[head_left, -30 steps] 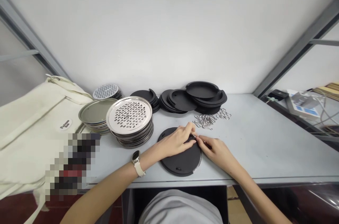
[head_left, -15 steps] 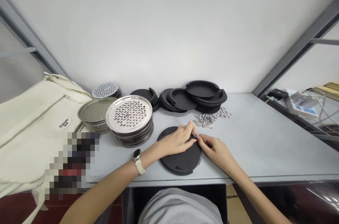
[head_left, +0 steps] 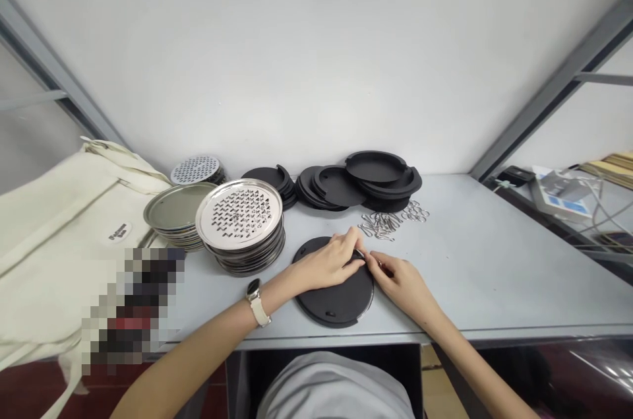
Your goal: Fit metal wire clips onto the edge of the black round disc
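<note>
A flat black round disc (head_left: pixel 336 300) lies near the table's front edge. My left hand (head_left: pixel 329 260) rests on its top, fingers curled and pinched at the disc's right rim. My right hand (head_left: pixel 400 277) meets it there, fingers closed in a pinch on a small metal clip that I can barely make out. Just behind both hands lies a loose pile of metal wire clips (head_left: pixel 383 224).
Stacks of black discs (head_left: pixel 366 178) sit at the back of the grey table (head_left: pixel 494 267). Stacks of perforated steel plates (head_left: pixel 241 218) and plain steel plates (head_left: pixel 173 211) stand at the left. A cream cloth bag (head_left: pixel 59 221) lies far left. Papers and cables are at right.
Both hands stay pinched together at the disc's right rim, with only slight finger shifts. The view has drifted a little.
</note>
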Demonstrator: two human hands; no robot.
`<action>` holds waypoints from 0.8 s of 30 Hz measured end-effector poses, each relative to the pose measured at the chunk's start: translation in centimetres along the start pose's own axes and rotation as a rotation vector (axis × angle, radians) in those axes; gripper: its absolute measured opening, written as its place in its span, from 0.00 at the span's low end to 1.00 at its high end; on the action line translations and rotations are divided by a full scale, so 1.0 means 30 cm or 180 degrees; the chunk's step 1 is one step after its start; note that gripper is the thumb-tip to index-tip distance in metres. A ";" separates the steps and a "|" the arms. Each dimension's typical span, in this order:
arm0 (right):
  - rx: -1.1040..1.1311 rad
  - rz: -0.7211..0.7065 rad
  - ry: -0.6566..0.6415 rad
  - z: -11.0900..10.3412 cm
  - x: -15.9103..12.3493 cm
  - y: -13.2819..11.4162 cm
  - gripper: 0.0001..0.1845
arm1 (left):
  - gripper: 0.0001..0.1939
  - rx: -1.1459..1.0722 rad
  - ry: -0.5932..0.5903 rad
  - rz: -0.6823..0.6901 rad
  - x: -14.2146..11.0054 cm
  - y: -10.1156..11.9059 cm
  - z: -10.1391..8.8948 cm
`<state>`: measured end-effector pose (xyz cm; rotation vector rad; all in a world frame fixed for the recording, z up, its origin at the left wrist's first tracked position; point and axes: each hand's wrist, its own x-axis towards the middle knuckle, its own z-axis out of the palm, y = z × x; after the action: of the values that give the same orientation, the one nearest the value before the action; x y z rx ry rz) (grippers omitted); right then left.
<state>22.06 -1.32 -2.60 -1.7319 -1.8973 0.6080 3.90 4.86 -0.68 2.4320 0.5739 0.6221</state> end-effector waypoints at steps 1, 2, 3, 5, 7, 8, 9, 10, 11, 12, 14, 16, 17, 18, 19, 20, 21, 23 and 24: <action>-0.0053 0.0004 0.0035 0.001 -0.002 -0.002 0.21 | 0.09 -0.0021 0.0001 -0.0007 0.000 0.001 -0.001; -0.0097 0.0013 0.0067 0.003 -0.003 -0.004 0.20 | 0.09 -0.0053 0.0001 -0.0014 0.001 0.002 -0.001; -0.0128 0.0024 0.0094 0.004 -0.004 -0.005 0.20 | 0.09 -0.0090 -0.0001 -0.0018 0.001 0.002 -0.002; -0.0149 0.0039 0.0119 0.006 -0.004 -0.006 0.19 | 0.09 -0.0145 0.0004 -0.0028 0.001 0.004 -0.003; -0.0137 0.0036 0.0116 0.007 -0.002 -0.006 0.19 | 0.10 -0.0152 0.0011 -0.0033 0.000 0.004 -0.002; -0.0127 0.0028 0.0106 0.007 -0.001 -0.005 0.18 | 0.10 -0.0147 0.0011 -0.0031 0.000 0.004 -0.002; -0.0117 0.0014 0.0095 0.007 0.001 -0.004 0.18 | 0.10 -0.0138 0.0007 -0.0028 0.000 0.003 -0.001; -0.0111 0.0003 0.0089 0.007 0.002 -0.003 0.18 | 0.10 -0.0126 0.0005 -0.0027 -0.001 0.003 0.000; -0.0106 -0.0007 0.0087 0.006 0.003 -0.003 0.18 | 0.10 -0.0113 0.0004 -0.0027 -0.001 0.002 0.001; -0.0104 -0.0014 0.0087 0.006 0.003 -0.003 0.18 | 0.10 -0.0105 0.0004 -0.0026 -0.001 0.001 0.001; -0.0108 -0.0010 0.0115 0.005 0.002 -0.006 0.17 | 0.10 -0.0094 0.0004 -0.0019 -0.002 0.000 0.002; -0.0116 -0.0011 0.0142 0.004 0.000 -0.009 0.16 | 0.10 -0.0105 0.0007 -0.0002 -0.002 0.000 0.002; -0.0123 -0.0017 0.0143 0.004 -0.001 -0.011 0.16 | 0.10 -0.0116 0.0005 0.0002 -0.002 0.000 0.001; -0.0128 -0.0024 0.0131 0.003 -0.002 -0.013 0.16 | 0.10 -0.0127 0.0005 0.0006 -0.002 0.000 0.000; -0.0143 -0.0031 0.0127 0.003 -0.003 -0.015 0.15 | 0.11 -0.0135 0.0001 0.0006 -0.002 0.001 -0.001; -0.0157 -0.0030 0.0119 0.002 -0.004 -0.017 0.15 | 0.11 -0.0142 -0.0011 0.0006 -0.002 0.002 -0.002; -0.0172 -0.0028 0.0113 0.001 -0.004 -0.018 0.15 | 0.11 -0.0146 -0.0024 0.0005 -0.002 0.002 -0.003; -0.0197 -0.0026 0.0097 -0.001 -0.003 -0.019 0.15 | 0.11 -0.0149 -0.0039 -0.0006 -0.002 0.004 -0.005; -0.0203 -0.0028 0.0088 -0.002 -0.002 -0.018 0.15 | 0.11 -0.0153 -0.0040 -0.0014 -0.002 0.005 -0.006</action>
<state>21.67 -1.43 -2.23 -1.7613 -1.9235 0.5227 3.80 4.79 -0.48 2.3875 0.5528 0.6117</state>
